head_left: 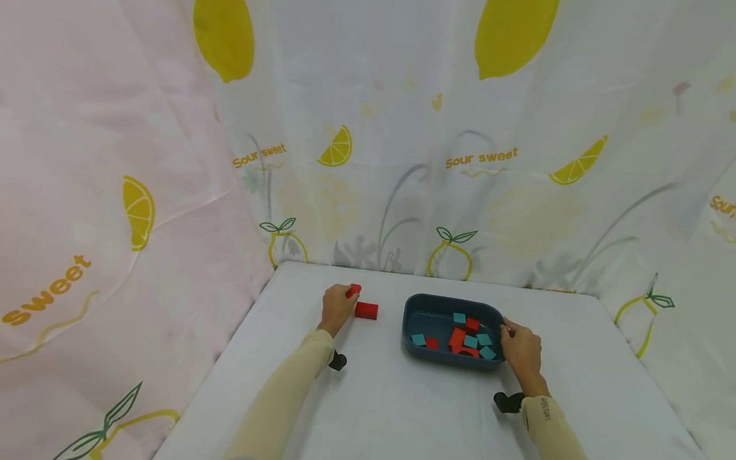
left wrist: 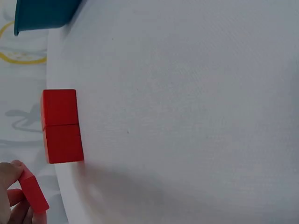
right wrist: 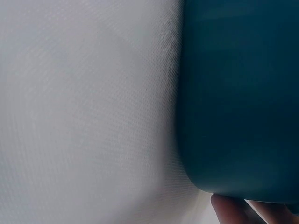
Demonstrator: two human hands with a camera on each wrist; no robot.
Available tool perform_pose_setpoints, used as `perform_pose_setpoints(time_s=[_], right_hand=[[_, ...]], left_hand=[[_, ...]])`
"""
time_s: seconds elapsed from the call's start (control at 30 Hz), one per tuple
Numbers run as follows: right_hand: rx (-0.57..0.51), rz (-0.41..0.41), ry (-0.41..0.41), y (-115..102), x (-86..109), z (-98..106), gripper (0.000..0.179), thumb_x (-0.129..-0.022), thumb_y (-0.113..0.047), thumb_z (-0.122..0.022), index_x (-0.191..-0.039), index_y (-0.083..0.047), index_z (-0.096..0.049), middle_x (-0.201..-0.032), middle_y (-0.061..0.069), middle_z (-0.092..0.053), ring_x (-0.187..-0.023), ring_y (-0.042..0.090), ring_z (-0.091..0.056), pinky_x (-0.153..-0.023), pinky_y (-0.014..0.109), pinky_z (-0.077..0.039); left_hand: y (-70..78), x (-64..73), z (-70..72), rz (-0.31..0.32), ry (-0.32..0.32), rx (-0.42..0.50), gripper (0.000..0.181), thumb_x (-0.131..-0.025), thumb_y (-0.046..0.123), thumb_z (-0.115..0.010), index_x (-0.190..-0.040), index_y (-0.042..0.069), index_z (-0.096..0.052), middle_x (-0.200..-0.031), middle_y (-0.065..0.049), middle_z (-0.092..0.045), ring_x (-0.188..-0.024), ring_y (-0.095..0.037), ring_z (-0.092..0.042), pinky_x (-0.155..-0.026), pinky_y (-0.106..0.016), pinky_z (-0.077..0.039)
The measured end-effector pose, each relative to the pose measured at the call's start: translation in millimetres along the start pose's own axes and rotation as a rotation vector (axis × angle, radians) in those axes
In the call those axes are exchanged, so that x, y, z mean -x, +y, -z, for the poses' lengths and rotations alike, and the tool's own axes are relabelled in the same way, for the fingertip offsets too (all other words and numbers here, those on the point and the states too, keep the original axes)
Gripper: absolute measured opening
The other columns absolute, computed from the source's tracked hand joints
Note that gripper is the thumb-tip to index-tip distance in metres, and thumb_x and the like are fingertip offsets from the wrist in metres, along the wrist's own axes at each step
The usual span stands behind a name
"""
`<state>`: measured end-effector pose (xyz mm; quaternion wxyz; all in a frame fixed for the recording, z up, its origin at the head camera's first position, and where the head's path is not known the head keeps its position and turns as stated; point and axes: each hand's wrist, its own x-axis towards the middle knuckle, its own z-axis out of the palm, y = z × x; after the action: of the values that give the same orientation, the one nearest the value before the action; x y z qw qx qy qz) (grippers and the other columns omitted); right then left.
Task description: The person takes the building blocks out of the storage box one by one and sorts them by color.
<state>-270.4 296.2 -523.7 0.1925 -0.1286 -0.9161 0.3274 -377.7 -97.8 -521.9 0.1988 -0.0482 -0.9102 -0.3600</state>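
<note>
My left hand pinches a red block between thumb and fingers, raised near two red cubes. These cubes, the first and the second, lie side by side on the white table and touch along one face. To the right stands a dark teal bin with rounded corners, holding several red and light-blue blocks. At the bin's right end my right hand grips the wall, thumb at the rim. In the right wrist view, fingertips press against the bin's outside.
The white table ends at the back against a lemon-print curtain, which also hangs at both sides. A black camera mount sits at the left wrist, another mount at the right.
</note>
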Motion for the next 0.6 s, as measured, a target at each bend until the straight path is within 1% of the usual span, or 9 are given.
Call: perform_pose_setpoints(time_s=[0.1, 0.17, 0.2, 0.37, 0.43, 0.5, 0.6], right_hand=[[0.002, 0.002, 0.002, -1, 0.3, 0, 0.033, -0.096, -0.013, -0.058, -0.124, 0.003, -0.063, -0.1, 0.025, -0.069, -0.065, 0.025, -0.057, -0.051, 0.036, -0.044], [0.002, -0.001, 0.002, -1, 0.2, 0, 0.033, -0.096, -0.012, -0.057, -0.125, 0.003, -0.063, -0.099, 0.026, -0.069, -0.064, 0.025, -0.056, -0.05, 0.034, -0.043], [0.0, -0.002, 0.002, -2, 0.0, 1, 0.033, -0.096, -0.012, -0.057, -0.125, 0.003, -0.063, -0.096, 0.025, -0.07, -0.063, 0.024, -0.056, -0.048, 0.033, -0.042], [0.003, -0.019, -0.004, -3, -1.9, 1, 0.033, -0.097, -0.013, -0.056, -0.126, 0.003, -0.062, -0.096, 0.025, -0.07, -0.063, 0.024, -0.055, -0.048, 0.031, -0.04], [0.004, -0.031, -0.012, -3, -1.7, 0, 0.034, -0.098, -0.014, -0.055, -0.126, 0.002, -0.062, -0.1, 0.026, -0.069, -0.065, 0.024, -0.056, -0.048, 0.031, -0.041], [0.002, -0.046, -0.025, -3, -1.0, 0, 0.034, -0.098, -0.015, -0.055, -0.127, 0.002, -0.062, -0.102, 0.026, -0.068, -0.067, 0.025, -0.056, -0.049, 0.031, -0.042], [0.0, -0.055, -0.035, -3, -0.4, 0, 0.035, -0.098, -0.015, -0.054, -0.128, 0.002, -0.061, -0.103, 0.026, -0.068, -0.067, 0.025, -0.057, -0.049, 0.031, -0.043]], left_hand=[[-7.9, 4.1, 0.0, 0.038, 0.003, -0.002, 0.023, -0.084, 0.009, -0.077, -0.101, -0.006, -0.074, -0.092, -0.018, -0.071, -0.081, -0.029, -0.062, -0.076, -0.041, -0.056], [-11.8, 5.9, -0.9, 0.051, 0.001, 0.0, 0.024, -0.083, 0.009, -0.078, -0.1, -0.007, -0.074, -0.092, -0.019, -0.071, -0.082, -0.03, -0.064, -0.079, -0.042, -0.056], [-13.3, 6.6, -1.6, 0.052, 0.002, -0.001, 0.023, -0.083, 0.009, -0.078, -0.099, -0.007, -0.074, -0.092, -0.019, -0.071, -0.083, -0.031, -0.065, -0.08, -0.043, -0.056], [-15.7, 9.2, -6.9, 0.098, -0.026, -0.016, 0.028, -0.084, 0.012, -0.077, -0.105, -0.007, -0.073, -0.098, -0.02, -0.071, -0.087, -0.031, -0.065, -0.085, -0.042, -0.055], [-15.7, 11.1, -9.0, 0.117, -0.035, -0.019, 0.028, -0.085, 0.012, -0.077, -0.105, -0.007, -0.073, -0.096, -0.019, -0.071, -0.085, -0.029, -0.063, -0.084, -0.04, -0.056], [-16.4, 13.3, -10.7, 0.129, -0.034, -0.021, 0.025, -0.085, 0.012, -0.076, -0.102, -0.006, -0.073, -0.092, -0.017, -0.07, -0.081, -0.027, -0.061, -0.08, -0.038, -0.056], [-18.5, 15.8, -13.4, 0.119, -0.017, -0.023, 0.022, -0.084, 0.011, -0.077, -0.097, -0.006, -0.074, -0.083, -0.015, -0.068, -0.073, -0.025, -0.056, -0.071, -0.035, -0.054]])
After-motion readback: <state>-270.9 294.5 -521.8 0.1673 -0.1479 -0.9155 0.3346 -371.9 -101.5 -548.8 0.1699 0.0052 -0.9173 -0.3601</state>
